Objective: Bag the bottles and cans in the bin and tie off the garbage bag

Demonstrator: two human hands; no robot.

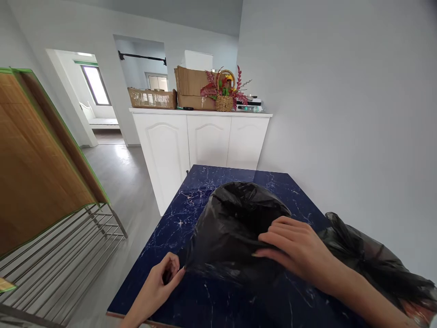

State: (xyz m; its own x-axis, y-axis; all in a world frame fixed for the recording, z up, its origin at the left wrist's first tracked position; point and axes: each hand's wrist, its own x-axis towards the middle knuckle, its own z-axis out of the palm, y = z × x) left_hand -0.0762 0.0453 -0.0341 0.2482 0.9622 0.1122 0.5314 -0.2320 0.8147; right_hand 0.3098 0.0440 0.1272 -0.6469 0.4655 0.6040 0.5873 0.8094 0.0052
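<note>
A crumpled black plastic bag [232, 228] lies puffed up on a dark blue marble-patterned table [191, 200]. My left hand [164, 278] pinches the bag's near left corner, fingers closed on the plastic. My right hand [293, 248] presses on top of the bag, fingers held together and curled over a fold of it. A second bunch of black plastic [372, 264] trails behind my right forearm toward the table's right side.
A white cabinet [205, 141] stands beyond the table, carrying cardboard boxes [191, 89] and a flower basket [224, 93]. On the left a bamboo mat [30, 168] leans over a metal rack [61, 259]. A plain wall [341, 114] runs along the right.
</note>
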